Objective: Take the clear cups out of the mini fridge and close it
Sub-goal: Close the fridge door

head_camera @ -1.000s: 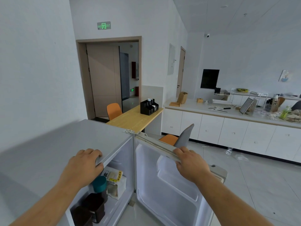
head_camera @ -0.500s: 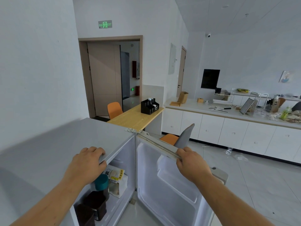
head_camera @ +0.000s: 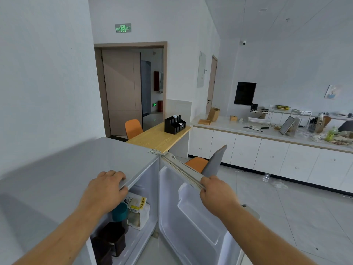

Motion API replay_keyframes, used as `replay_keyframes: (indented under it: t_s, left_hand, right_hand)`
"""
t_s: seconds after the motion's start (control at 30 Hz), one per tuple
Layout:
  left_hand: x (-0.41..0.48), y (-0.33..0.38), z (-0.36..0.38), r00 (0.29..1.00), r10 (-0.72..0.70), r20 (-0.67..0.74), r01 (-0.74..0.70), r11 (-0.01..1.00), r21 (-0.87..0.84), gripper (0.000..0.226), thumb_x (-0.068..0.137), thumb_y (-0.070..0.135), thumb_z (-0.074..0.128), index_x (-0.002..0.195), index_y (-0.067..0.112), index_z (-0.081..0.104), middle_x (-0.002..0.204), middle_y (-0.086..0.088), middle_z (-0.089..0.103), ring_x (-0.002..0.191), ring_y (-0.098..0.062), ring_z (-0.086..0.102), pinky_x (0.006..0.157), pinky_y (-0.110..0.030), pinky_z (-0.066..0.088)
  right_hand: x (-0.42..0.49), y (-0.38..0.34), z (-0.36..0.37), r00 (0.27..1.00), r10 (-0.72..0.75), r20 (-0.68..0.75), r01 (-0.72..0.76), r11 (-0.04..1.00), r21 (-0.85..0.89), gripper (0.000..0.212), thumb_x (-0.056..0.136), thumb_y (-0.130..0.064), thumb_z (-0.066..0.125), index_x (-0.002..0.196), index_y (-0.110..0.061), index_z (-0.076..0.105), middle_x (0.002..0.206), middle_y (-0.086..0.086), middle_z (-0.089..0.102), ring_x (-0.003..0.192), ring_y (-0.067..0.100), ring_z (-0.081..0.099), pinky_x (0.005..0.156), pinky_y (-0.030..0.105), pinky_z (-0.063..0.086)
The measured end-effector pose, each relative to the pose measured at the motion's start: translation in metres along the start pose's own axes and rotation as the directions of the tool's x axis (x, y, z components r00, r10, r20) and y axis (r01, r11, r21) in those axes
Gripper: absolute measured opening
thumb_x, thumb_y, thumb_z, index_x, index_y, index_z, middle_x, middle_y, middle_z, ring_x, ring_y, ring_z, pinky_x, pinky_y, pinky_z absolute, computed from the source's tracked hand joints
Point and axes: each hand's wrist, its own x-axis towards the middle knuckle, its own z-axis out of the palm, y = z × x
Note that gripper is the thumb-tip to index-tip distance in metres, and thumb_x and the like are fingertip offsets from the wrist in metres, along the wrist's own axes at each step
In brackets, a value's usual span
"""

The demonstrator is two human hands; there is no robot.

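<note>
Bright even light, sharp, wide-angle edge distortion

head view | looks forward and down | close above mini fridge (head_camera: 80, 169) top | kitchen room beyond

Mini fridge (head_camera: 76, 169): grey-topped, white inside, standing against the wall.
Fridge door (head_camera: 193, 222): swinging wide open to the right, its white inner shelf showing.
Clear cups: not showing among the fridge's visible contents.

The mini fridge (head_camera: 91, 169) top is finished in smooth matt grey; its door (head_camera: 193, 222) liner is moulded in glossy white plastic. A wood-grain table (head_camera: 158, 138) is seen behind.
</note>
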Motion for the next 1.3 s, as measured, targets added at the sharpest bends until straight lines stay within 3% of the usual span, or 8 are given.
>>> replay_keyframes:
  t_s: [0.17,0.27,0.43,0.53,0.8,0.9,1.1,1.3]
  left_hand:
    - [0.0,0.0,0.0,1.0,-0.011,0.001,0.011,1.0,-0.005,0.035,0.094,0.051,0.052,0.123,0.031,0.058,0.115,0.008,0.065,0.094,-0.011,0.048,0.081,-0.03,0.052]
    - [0.0,0.0,0.001,1.0,-0.013,0.0,0.013,1.0,0.002,0.037,0.094,0.053,0.052,0.124,0.032,0.058,0.117,0.008,0.065,0.095,-0.01,0.046,0.082,-0.03,0.051]
    - [-0.001,0.0,0.001,1.0,-0.011,0.004,0.011,1.0,0.002,0.038,0.093,0.054,0.051,0.124,0.033,0.057,0.12,0.008,0.065,0.1,-0.012,0.051,0.084,-0.03,0.052]
    - [-0.002,0.001,0.0,1.0,-0.012,0.004,0.012,1.0,-0.01,0.039,0.093,0.053,0.052,0.125,0.033,0.058,0.12,0.008,0.065,0.102,-0.013,0.053,0.084,-0.031,0.052]
    - [-0.002,0.0,0.0,1.0,-0.02,0.013,0.02,1.0,-0.003,0.04,0.092,0.056,0.052,0.124,0.034,0.058,0.122,0.008,0.066,0.104,-0.014,0.055,0.086,-0.033,0.055]
    - [-0.002,0.0,0.0,1.0,-0.022,0.011,0.022,1.0,-0.007,0.041,0.091,0.056,0.052,0.124,0.034,0.059,0.121,0.008,0.066,0.103,-0.014,0.056,0.086,-0.033,0.056]
    - [-0.001,-0.001,-0.001,1.0,-0.022,0.014,0.022,1.0,-0.018,0.04,0.092,0.056,0.053,0.124,0.033,0.059,0.122,0.007,0.067,0.104,-0.015,0.057,0.086,-0.033,0.056]
    - [-0.001,-0.001,-0.002,0.999,-0.03,0.019,0.03,0.999,-0.021,0.041,0.092,0.057,0.052,0.125,0.033,0.059,0.124,0.007,0.066,0.106,-0.015,0.057,0.088,-0.035,0.056]
  right_hand:
    - [-0.002,-0.004,-0.008,0.997,-0.048,0.052,0.049,0.999,-0.012,0.021,0.099,-0.028,0.041,0.101,-0.025,0.062,0.089,-0.003,0.051,0.074,0.015,0.056,0.068,0.036,0.057]
    - [-0.005,-0.009,-0.014,0.993,-0.093,0.073,0.093,0.996,0.003,0.023,0.097,-0.029,0.042,0.092,-0.024,0.064,0.083,-0.006,0.053,0.073,0.013,0.055,0.064,0.033,0.051]
    - [-0.015,-0.026,-0.021,0.983,-0.166,0.081,0.163,0.986,0.046,0.029,0.097,-0.032,0.042,0.074,-0.021,0.056,0.076,-0.003,0.056,0.072,0.016,0.055,0.065,0.037,0.05]
    - [-0.021,-0.035,-0.019,0.978,-0.198,0.066,0.192,0.978,0.083,0.033,0.099,-0.034,0.042,0.071,-0.021,0.054,0.073,-0.004,0.057,0.07,0.012,0.054,0.063,0.031,0.045]
    - [-0.03,-0.053,-0.007,0.97,-0.244,0.017,0.239,0.961,0.141,0.034,0.101,-0.039,0.039,0.087,-0.023,0.066,0.085,-0.005,0.057,0.078,0.011,0.055,0.073,0.033,0.051]
    - [-0.03,-0.059,-0.004,0.97,-0.242,0.01,0.238,0.961,0.142,0.035,0.102,-0.041,0.037,0.094,-0.025,0.068,0.088,-0.007,0.055,0.079,0.01,0.055,0.07,0.029,0.05]
    - [-0.031,-0.067,-0.004,0.964,-0.264,0.002,0.261,0.955,0.137,0.036,0.101,-0.042,0.036,0.092,-0.026,0.067,0.087,-0.008,0.054,0.08,0.01,0.054,0.073,0.03,0.053]
    - [-0.031,-0.074,0.003,0.961,-0.278,0.003,0.273,0.947,0.171,0.039,0.101,-0.047,0.034,0.098,-0.029,0.068,0.086,-0.01,0.053,0.078,0.009,0.055,0.063,0.019,0.041]
